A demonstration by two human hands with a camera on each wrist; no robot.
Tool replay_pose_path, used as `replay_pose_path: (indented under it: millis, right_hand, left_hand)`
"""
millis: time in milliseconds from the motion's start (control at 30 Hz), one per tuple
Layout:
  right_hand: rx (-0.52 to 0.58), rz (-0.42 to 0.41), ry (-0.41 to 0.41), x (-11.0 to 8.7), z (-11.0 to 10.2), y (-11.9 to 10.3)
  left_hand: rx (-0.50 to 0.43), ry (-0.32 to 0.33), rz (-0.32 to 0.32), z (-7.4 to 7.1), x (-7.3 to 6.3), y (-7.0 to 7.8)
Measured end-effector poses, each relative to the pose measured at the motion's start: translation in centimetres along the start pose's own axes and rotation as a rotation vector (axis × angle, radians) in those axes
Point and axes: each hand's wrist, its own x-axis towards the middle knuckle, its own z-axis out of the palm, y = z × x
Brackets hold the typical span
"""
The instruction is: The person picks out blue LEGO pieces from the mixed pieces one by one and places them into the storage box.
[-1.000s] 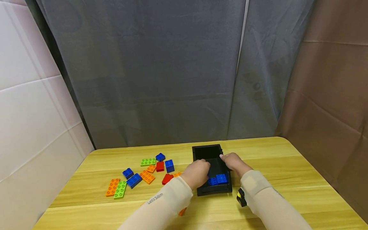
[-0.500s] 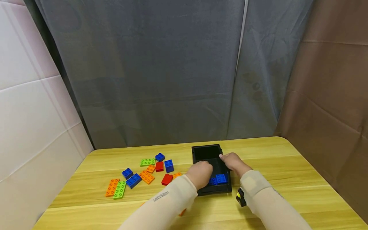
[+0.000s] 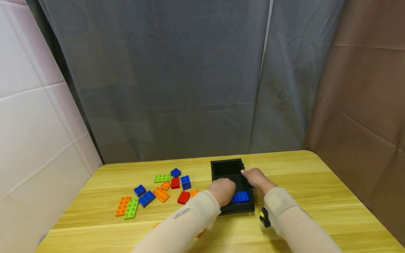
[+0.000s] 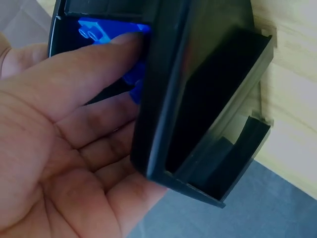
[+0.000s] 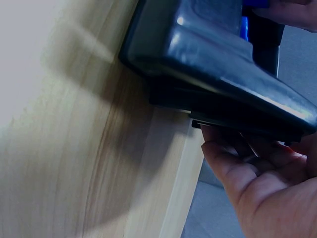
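Left hand [image 3: 222, 191] is inside a black, rectangular, open-topped plastic box [image 3: 237, 209] and appears to pinch a studded blue plastic brick [image 4: 115, 28], thumb against its face; how far the fingers close behind it cannot be told. Right hand [image 3: 257, 178] grips the box by its right side wall, thumb at the rim, fingers curled against the outer lower edge. The box is on the wood-grain worktop [image 3: 284, 168], to the right of the scattered multicoloured plastic bricks [image 3: 161, 194]. Another blue brick [image 3: 243, 196] lies in the near right part of the box.

Handling: treat the pinched brick as light, rigid and hard to damage. Its smooth faces may slip; grip across two opposite sides, using the studs for purchase. Expect the box to be light and stiff, and liable to slide under side pressure; brace it by the side wall, fingers outside.
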Motion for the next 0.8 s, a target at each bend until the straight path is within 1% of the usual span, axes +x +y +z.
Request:
replay_pose_path:
  millis: [233,467,800]
  right_hand:
    - [0.005,0.003,-0.002,0.04,0.03,-0.05]
    - [-0.001,-0.003,-0.001,-0.06,0.00,-0.04]
    - [-0.005,0.000,-0.003,0.03,0.00,-0.01]
  left_hand:
    - [0.026,-0.059,-0.014,-0.25,0.15,0.30]
    - [0.040,-0.064,-0.015,-0.09,0.30,0.34]
    - [0.040,-0.092,-0.015,-0.01,0.57,0.29]
